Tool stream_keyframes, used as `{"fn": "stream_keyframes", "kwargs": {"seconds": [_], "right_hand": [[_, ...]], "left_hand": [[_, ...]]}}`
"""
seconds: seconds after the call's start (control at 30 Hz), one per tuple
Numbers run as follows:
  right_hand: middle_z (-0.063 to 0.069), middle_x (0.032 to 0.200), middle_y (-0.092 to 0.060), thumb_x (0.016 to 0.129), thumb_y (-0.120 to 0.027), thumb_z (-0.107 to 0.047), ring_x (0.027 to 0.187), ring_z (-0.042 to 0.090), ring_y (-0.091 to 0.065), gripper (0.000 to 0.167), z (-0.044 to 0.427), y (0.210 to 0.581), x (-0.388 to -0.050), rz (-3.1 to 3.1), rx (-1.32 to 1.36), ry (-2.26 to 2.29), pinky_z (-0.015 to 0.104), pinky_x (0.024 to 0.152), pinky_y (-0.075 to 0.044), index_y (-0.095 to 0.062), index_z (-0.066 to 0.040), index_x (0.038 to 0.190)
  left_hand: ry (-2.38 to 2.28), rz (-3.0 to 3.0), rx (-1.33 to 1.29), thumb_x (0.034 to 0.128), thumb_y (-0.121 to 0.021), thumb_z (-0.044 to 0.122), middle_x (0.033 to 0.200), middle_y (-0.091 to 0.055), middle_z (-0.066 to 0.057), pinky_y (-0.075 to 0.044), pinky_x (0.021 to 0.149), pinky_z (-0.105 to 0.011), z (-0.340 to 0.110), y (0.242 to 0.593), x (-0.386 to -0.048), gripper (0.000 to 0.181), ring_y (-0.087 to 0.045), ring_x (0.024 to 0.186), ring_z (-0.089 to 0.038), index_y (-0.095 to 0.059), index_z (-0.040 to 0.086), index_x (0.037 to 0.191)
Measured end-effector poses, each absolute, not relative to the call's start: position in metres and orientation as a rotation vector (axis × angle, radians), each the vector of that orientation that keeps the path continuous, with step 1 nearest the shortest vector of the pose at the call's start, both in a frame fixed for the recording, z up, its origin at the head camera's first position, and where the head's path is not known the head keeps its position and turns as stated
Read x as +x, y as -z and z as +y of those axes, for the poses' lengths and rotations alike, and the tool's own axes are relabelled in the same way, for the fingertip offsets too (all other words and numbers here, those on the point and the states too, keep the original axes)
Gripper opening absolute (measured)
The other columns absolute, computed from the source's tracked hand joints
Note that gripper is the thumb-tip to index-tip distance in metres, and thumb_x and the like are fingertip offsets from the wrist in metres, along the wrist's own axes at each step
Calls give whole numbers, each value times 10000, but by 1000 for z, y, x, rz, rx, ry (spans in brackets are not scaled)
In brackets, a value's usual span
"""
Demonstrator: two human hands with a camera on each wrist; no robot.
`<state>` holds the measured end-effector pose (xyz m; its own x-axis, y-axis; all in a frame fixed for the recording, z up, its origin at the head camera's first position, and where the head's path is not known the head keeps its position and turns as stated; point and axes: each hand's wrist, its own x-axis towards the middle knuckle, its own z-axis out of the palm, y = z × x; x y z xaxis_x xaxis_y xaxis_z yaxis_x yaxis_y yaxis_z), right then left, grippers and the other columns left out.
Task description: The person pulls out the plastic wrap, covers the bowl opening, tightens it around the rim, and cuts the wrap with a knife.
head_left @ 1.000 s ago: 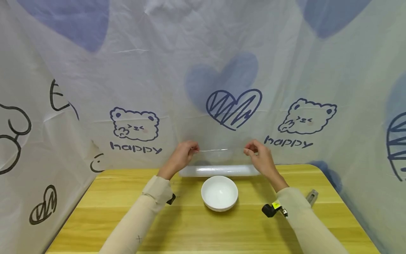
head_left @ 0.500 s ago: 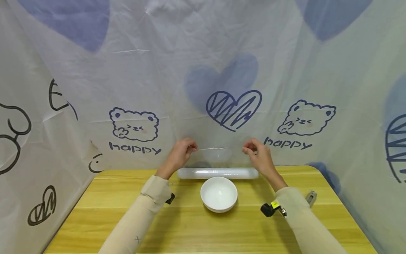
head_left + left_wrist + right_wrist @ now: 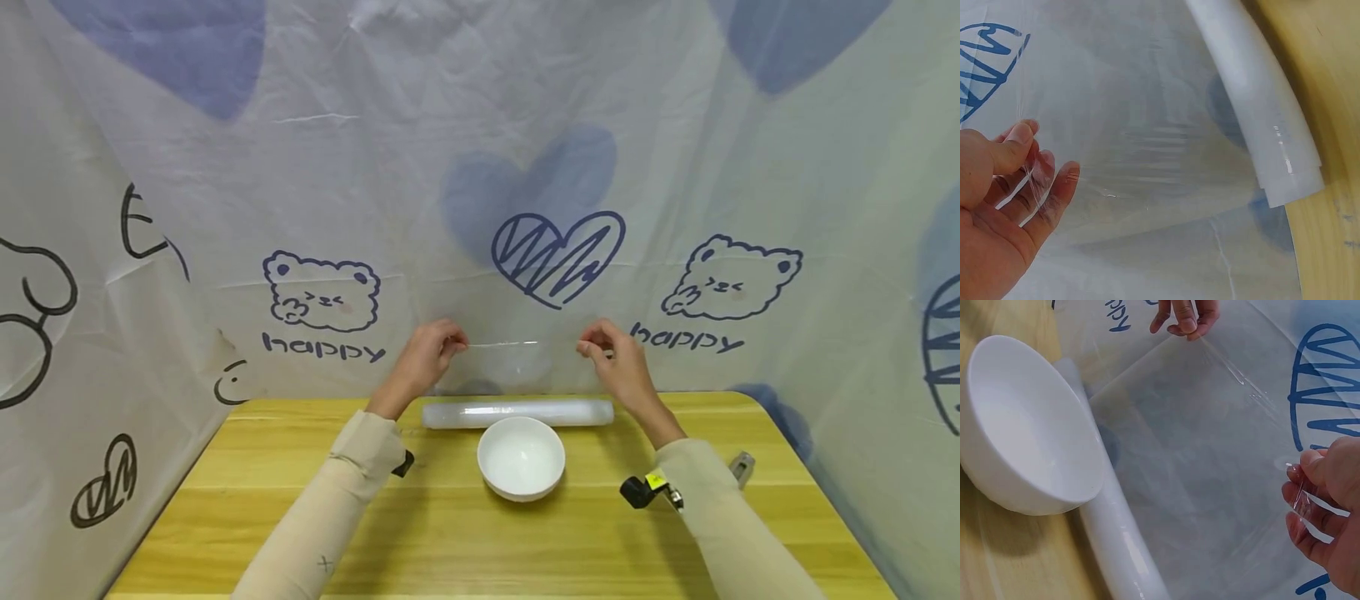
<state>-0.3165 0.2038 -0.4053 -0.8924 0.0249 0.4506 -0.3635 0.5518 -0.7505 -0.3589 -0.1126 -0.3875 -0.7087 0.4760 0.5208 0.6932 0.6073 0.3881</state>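
Left hand (image 3: 431,354): you pinch one corner of film (image 3: 1157,140)
Right hand (image 3: 618,360): you pinch another, likely for tautness
Roll (image 3: 450,415): below the film, near the table's (image 3: 480,550) far edge
Bowl (image 3: 521,458): just nearer you

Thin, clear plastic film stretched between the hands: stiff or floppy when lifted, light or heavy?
The thin, clear plastic film looks floppy, creasing at the left hand. Probably light: the pale, blue-printed fabric backdrop shows through. Glossy highlights suggest it may be slippery.
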Motion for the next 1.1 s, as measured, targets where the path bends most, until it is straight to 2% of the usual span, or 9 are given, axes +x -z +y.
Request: {"fn": "stream_keyframes", "kwargs": {"seconds": [0.6,0.83,0.93,1.1], "right_hand": [[111,959,-690,1039,-620,-113,903,252,-658,93,208,395,-307,-2358,321,-1269,423,810,-573,-657,-28,1039],[67,934,-696,1021,-653,-114,879,211,-667,60,210,391,-287,-2352,354,-1231,286,765,-567,-668,-57,1014],[58,935,-712,1010,-671,-112,882,214,-678,53,211,389,-274,-2367,371,-1218,313,764,-573,-679,-62,1025],[46,982,-743,1006,-674,-112,922,219,-701,92,212,391,-254,-2385,454,-1168,427,802,-601,-731,-73,1067]], "left_hand": [[865,-2498,-910,977,-671,7,932,-696,-108,-553,708,-354,-112,372,-348,80,-625,808,-234,-748,-6,957],[875,-2455,-997,972,-673,-17,930,-694,-79,-562,712,-334,-118,368,-332,89,-638,820,-209,-754,13,951],[887,-2426,-1032,961,-679,-37,918,-691,-69,-574,723,-328,-120,367,-322,105,-649,824,-199,-758,29,936],[886,-2404,-1060,950,-698,-26,885,-669,-35,-569,693,-294,-124,369,-303,111,-627,786,-153,-767,55,920]]}}
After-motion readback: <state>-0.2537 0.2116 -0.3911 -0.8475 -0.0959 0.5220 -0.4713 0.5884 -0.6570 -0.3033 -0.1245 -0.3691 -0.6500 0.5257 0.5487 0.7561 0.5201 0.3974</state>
